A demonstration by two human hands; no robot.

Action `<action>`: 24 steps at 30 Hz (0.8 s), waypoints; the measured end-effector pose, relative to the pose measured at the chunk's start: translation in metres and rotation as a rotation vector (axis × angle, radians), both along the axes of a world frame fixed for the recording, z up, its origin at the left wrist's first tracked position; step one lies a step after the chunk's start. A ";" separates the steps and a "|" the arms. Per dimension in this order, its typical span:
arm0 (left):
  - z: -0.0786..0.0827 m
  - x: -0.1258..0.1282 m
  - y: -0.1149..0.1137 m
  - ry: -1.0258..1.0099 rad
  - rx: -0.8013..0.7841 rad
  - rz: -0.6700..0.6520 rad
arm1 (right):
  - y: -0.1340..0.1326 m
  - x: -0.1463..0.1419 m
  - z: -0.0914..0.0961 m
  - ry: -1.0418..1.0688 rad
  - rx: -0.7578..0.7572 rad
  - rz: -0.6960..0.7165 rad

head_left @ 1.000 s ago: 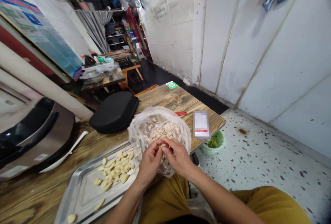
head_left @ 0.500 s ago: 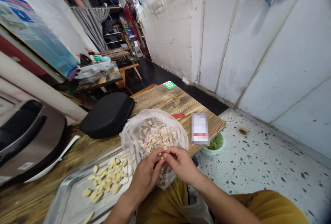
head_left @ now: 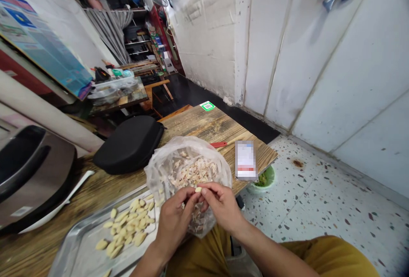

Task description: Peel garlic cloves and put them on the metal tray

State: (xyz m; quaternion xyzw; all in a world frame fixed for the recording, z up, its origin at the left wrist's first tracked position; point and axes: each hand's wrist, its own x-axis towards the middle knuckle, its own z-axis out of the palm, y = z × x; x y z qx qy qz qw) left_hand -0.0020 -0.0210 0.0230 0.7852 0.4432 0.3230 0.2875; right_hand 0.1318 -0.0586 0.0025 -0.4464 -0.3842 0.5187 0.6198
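Note:
A pale garlic clove (head_left: 198, 189) is pinched at the fingertips of both hands, over the near side of a clear plastic bag (head_left: 159, 157). My left hand (head_left: 177, 211) is closed, thumb and forefinger meeting at the clove's left. From the other side my right hand (head_left: 222, 204) grips it between thumb and forefinger, its other fingers curled under. The bag stands wide open, full of papery garlic skins (head_left: 194, 169) and bits. Left of it, peeled garlic cloves (head_left: 128, 223) lie heaped on a metal tray (head_left: 72, 251).
A black case (head_left: 129, 145), a rice cooker (head_left: 32, 174) and a white spatula-like utensil (head_left: 68, 198) are at the left. A red-handled tool (head_left: 219, 144) and a blurred phone-like rectangle (head_left: 245, 160) lie beyond the bag. Below the table's right edge sits a green bowl (head_left: 270, 179).
The clove between my fingertips now shows plainly pale, where before the fingers mostly covered it. My hands have opened slightly apart. The whole view has shifted a little.

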 end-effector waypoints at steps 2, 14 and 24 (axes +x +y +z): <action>0.000 -0.002 0.000 0.004 -0.051 -0.044 | 0.000 0.000 -0.002 -0.004 0.009 -0.016; 0.005 -0.007 0.001 -0.026 -0.155 0.042 | -0.002 -0.006 0.005 0.054 -0.007 0.015; 0.003 -0.009 0.001 0.134 0.021 0.076 | -0.007 -0.011 -0.003 -0.040 0.001 0.007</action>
